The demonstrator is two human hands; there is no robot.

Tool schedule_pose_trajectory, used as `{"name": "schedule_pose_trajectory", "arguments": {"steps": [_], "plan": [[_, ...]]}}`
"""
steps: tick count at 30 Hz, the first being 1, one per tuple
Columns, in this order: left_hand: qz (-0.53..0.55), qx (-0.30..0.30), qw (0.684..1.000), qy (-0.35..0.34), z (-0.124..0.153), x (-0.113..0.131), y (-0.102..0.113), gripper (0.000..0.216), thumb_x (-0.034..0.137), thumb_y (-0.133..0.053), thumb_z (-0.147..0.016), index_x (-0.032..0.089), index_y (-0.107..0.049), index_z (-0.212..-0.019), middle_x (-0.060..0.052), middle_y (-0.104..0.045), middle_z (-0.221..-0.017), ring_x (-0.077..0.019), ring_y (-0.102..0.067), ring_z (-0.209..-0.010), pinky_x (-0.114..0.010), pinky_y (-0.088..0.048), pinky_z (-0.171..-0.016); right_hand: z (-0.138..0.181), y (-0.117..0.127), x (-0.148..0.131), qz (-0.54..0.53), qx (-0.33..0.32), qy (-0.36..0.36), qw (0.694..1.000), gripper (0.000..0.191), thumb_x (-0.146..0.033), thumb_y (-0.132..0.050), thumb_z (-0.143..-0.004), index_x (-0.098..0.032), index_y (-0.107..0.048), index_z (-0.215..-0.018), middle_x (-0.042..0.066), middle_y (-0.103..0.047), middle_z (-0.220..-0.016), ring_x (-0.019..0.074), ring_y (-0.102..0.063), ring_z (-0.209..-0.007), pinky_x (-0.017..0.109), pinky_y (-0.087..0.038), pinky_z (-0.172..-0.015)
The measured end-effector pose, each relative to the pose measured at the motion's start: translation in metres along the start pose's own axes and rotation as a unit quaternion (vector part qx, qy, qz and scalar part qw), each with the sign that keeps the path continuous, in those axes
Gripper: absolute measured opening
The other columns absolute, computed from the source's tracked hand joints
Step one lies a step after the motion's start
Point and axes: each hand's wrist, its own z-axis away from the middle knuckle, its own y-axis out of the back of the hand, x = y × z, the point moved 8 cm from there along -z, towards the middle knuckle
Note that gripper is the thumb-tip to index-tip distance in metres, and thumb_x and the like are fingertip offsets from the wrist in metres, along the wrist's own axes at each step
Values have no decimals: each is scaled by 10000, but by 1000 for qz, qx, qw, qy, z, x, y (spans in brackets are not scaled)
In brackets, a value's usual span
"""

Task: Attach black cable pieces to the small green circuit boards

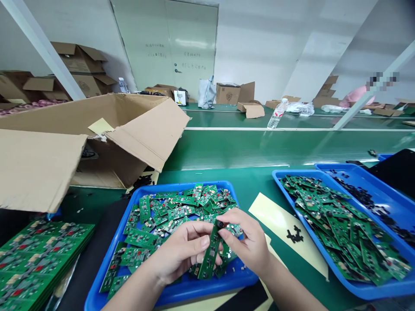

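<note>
My left hand (189,246) grips a narrow green circuit board (209,255) by its long edges, holding it tilted above a blue tray (105,263). At the board's upper end, my right hand (244,235) pinches a small black part (220,224) between thumb and forefinger; the part touches the board. Many similar loose boards (142,237) lie in the tray beneath both hands. Right of the hands, a pale yellow sheet (275,216) carries a little cluster of black pieces (295,234).
A second blue tray (340,289) of boards stands at right, beside a tray (327,166) with small black parts. Stacked board panels (42,259) lie at lower left. An opened cardboard box (149,129) rises behind them. A water bottle (278,113) stands farther back.
</note>
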Motion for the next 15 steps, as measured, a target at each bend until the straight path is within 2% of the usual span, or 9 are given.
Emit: {"name": "schedule_pose_trajectory", "arguments": {"steps": [7, 12, 15], "plan": [[-6, 9, 1000, -3, -1, 0, -1, 338, 320, -821, -637, 104, -706, -870, -72, -706, -805, -123, -674, -649, -166, -489, -574, -2, 1, 6, 3, 29, 33, 999, 159, -102, -560, -829, -185, -652, -929, 52, -674, -769, 163, -637, -710, 284, -521, -643], [-9, 38, 999, -16, -4, 2, 2, 371, 327, -765, -714, 96, -683, -993, -107, -707, -863, -152, -675, -756, -204, -516, -655, 1, 4, 45, -91, 72, -117, 986, 45, -212, -662, -762, -189, -692, -737, 33, -671, -712, 167, -628, -690, 286, -495, -663], [3, 89, 995, -37, -4, 5, 12, 361, 314, -746, -735, 113, -669, -1025, -97, -700, -894, -162, -671, -788, -251, -533, -714, 4, 15, 69, -118, 141, -176, 967, 123, -293, -686, -759, -179, -676, -715, 21, -650, -687, 149, -602, -658, 266, -481, -637]]}}
